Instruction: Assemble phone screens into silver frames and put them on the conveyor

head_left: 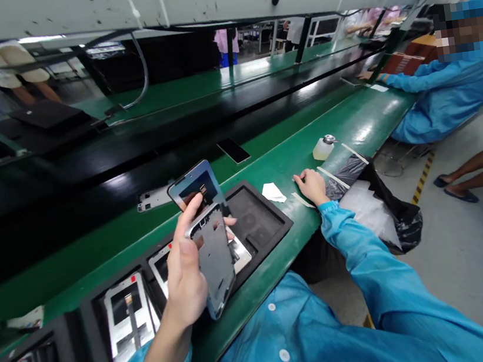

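Note:
My left hand (185,265) grips a grey phone frame (216,255) between thumb and fingers, and a dark phone screen panel (195,187) stands tilted behind it, held by the same fingers. Both are above a black foam tray (266,204). Over the green bench edge, my right hand (311,186) is curled near the tape strips (301,200); whether anything small is between its fingers cannot be made out. A crumpled white paper (273,193) lies between the tray and my right hand.
Silvery phone parts (130,314) lie in foam trays at left. A dark panel (234,150) lies beyond. A bottle (323,147) stands behind my right hand; a black bag (410,224) hangs off the bench. A person in blue (456,87) sits at right.

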`<state>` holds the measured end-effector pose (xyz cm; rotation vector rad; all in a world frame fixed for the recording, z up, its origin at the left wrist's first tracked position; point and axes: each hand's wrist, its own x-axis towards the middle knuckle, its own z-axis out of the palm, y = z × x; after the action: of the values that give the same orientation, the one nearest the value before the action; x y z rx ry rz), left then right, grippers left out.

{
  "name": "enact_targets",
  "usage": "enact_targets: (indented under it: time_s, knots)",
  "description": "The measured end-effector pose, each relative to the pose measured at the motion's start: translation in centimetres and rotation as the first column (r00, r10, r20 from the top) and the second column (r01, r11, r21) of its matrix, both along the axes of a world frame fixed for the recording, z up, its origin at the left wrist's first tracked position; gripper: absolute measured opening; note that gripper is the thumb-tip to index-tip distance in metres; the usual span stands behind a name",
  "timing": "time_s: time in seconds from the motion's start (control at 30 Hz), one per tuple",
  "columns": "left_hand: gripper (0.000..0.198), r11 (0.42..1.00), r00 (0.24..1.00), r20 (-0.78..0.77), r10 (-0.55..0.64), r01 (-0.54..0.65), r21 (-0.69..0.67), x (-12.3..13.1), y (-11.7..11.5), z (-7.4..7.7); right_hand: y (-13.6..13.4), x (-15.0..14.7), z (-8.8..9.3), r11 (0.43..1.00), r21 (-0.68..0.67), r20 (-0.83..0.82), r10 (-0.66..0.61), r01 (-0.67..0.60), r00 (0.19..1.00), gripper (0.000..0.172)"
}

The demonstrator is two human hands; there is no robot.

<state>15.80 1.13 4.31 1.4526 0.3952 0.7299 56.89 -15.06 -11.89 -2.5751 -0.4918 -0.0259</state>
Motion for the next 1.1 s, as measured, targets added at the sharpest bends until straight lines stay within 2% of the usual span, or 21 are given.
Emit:
enact_targets:
  time_s: [0.07,0.17,0.27,0.33,0.43,0.47,0.53,0.6,0.63,0.67,0.7,0.73,0.77,0.83,0.9,0.97,1.03,1.1]
  knots:
    - [0.094,0.964,0.996,0.083,-0.040,0.060,-0.259,-0.2,-0.5,1.1,-0.1,-0.9,0.4,1.000,-0.008,0.016,-0.030,0.030,0.999,0.030]
    - [0.099,0.882,0.970,0.234,-0.068,0.168,-0.440,-0.8,-1.1,2.7,-0.2,-1.6,1.2,0.998,0.027,0.006,-0.053,0.053,0.999,0.031]
    - [0.098,0.811,0.923,0.369,-0.114,0.301,-0.502,-1.6,-1.5,3.8,0.4,-2.1,2.1,0.991,0.131,-0.013,-0.023,0.025,1.000,0.033]
    - [0.098,0.768,0.889,0.429,-0.158,0.384,-0.513,-2.2,-1.8,4.2,1.4,-2.9,2.9,0.970,0.240,-0.007,0.038,-0.035,0.999,0.044]
    - [0.097,0.728,0.864,0.463,-0.197,0.445,-0.521,-2.9,-2.3,4.8,3.3,-6.0,4.8,0.895,0.401,0.011,0.212,-0.199,0.977,0.066]
    - [0.096,0.724,0.863,0.463,-0.205,0.451,-0.522,-3.1,-2.4,4.9,3.8,-7.7,5.7,0.849,0.455,0.004,0.299,-0.268,0.954,0.073]
    - [0.096,0.723,0.859,0.463,-0.221,0.463,-0.513,-3.2,-2.6,5.0,4.4,-11.9,8.3,0.702,0.588,-0.041,0.522,-0.402,0.852,0.083]
    - [0.096,0.722,0.848,0.469,-0.246,0.484,-0.495,-3.1,-2.7,4.9,4.4,-16.4,11.7,0.380,0.827,-0.093,0.819,-0.415,0.566,0.082]
    - [0.095,0.720,0.843,0.473,-0.256,0.492,-0.488,-3.1,-2.6,4.8,4.3,-18.6,13.4,0.274,0.876,-0.093,0.903,-0.397,0.419,0.081]
    - [0.093,0.720,0.841,0.475,-0.260,0.497,-0.484,-3.1,-2.6,4.7,4.1,-20.4,15.0,0.216,0.896,-0.094,0.946,-0.388,0.310,0.080]
    - [0.090,0.720,0.838,0.478,-0.264,0.501,-0.480,-3.1,-2.6,4.5,3.8,-22.0,16.3,0.181,0.906,-0.107,0.972,-0.383,0.207,0.077]
    - [0.088,0.720,0.835,0.479,-0.270,0.506,-0.475,-3.1,-2.6,4.4,3.6,-23.3,17.3,0.170,0.910,-0.127,0.982,-0.378,0.138,0.071]
    - [0.086,0.720,0.832,0.480,-0.277,0.511,-0.470,-3.1,-2.6,4.3,3.4,-24.2,17.8,0.174,0.912,-0.145,0.984,-0.372,0.105,0.065]
    - [0.082,0.726,0.825,0.487,-0.286,0.518,-0.453,-3.2,-2.6,4.3,3.1,-25.4,17.5,0.212,0.911,-0.186,0.977,-0.354,0.105,0.052]
    - [0.080,0.742,0.822,0.499,-0.274,0.511,-0.434,-3.4,-2.6,4.5,2.7,-25.9,16.1,0.276,0.911,-0.228,0.956,-0.305,0.185,0.043]
    - [0.077,0.768,0.827,0.515,-0.224,0.476,-0.430,-3.5,-2.6,4.7,2.2,-26.1,14.3,0.320,0.927,-0.262,0.925,-0.194,0.275,0.043]
    - [0.075,0.784,0.826,0.535,-0.176,0.447,-0.431,-3.6,-2.8,5.0,1.5,-25.9,12.7,0.316,0.948,-0.283,0.895,-0.041,0.344,0.051]
    - [0.072,0.794,0.828,0.544,-0.134,0.418,-0.441,-3.8,-3.0,5.3,1.1,-25.4,11.3,0.308,0.949,-0.312,0.877,0.070,0.366,0.057]
